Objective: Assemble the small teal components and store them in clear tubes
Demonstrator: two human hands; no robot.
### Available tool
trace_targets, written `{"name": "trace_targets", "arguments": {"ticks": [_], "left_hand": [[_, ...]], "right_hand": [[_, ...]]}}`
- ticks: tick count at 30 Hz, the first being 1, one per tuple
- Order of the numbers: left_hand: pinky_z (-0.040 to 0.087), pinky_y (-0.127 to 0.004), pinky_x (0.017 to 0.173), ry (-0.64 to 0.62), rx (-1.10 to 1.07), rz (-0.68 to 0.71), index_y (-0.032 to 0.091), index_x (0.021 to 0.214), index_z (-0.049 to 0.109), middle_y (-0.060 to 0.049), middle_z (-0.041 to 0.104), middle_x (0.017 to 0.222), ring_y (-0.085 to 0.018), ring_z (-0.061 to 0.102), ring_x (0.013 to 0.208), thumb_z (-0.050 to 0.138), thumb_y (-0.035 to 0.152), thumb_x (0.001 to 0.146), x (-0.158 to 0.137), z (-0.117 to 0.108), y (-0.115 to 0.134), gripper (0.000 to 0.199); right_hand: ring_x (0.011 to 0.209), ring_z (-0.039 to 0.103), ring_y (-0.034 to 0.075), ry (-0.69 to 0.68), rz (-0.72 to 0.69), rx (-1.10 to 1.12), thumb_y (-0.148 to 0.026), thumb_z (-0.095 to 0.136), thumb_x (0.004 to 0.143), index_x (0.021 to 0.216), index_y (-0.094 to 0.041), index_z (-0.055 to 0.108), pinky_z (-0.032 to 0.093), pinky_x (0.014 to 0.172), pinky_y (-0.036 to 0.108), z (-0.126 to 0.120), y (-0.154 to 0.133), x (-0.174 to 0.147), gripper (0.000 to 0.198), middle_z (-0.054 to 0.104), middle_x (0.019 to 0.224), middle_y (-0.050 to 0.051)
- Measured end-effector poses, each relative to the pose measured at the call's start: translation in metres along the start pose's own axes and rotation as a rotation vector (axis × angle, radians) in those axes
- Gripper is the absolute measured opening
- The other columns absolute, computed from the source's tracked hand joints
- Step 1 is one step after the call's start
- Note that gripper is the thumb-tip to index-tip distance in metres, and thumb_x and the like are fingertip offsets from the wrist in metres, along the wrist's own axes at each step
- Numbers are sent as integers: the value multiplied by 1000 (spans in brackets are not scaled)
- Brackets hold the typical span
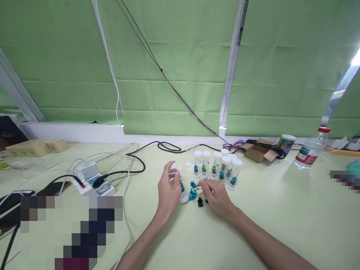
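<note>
My left hand is curled with thumb and fingers around a clear tube with a white cap, partly hidden by the fingers. Right beside the thumb, another clear tube with a white base holds a small blue piece. Fingers pinched together, my right hand is low over the table; whatever is in its fingertips is too small to make out. Between the hands lie several small blue pieces with thin stems. A small black piece lies just left of my right hand.
Several white-capped clear tubes holding blue or green pieces stand behind my hands. Farther right are an open cardboard box, a can and a water bottle. At left, a power strip sits among cables.
</note>
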State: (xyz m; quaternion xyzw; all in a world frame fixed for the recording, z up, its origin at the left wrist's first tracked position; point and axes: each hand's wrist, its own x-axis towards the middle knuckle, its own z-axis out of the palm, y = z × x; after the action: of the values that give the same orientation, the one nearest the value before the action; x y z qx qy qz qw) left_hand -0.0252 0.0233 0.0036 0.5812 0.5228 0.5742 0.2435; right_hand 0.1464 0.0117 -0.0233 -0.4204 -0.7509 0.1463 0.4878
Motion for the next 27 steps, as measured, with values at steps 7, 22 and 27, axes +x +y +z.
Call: {"name": "trace_targets", "arguments": {"ticks": [7,22,27], "left_hand": [[55,-36,79,42,-50,-12,26,129,43,-7,62,101,-19,65,87,56,37,85,0,1,0,48],[48,-38,95,103,8,60,25,127,43,-8,62,114,-20,63,104,60,29,83,1,-1,0,48],[45,-40,98,100,29,55,25,129,41,-9,62,116,-22,59,111,60,25,82,2,-1,-4,51]], "right_hand": [[52,42,12,-6,-1,2,-36,34,100,67,-17,58,32,56,26,0,1,0,45,42,54,-3],[53,41,12,-8,-1,6,-34,36,100,69,-17,59,31,55,25,1,1,0,42,42,54,-3],[53,40,12,-15,5,23,-34,36,100,68,-17,57,30,55,26,0,1,0,42,41,54,-3]]}}
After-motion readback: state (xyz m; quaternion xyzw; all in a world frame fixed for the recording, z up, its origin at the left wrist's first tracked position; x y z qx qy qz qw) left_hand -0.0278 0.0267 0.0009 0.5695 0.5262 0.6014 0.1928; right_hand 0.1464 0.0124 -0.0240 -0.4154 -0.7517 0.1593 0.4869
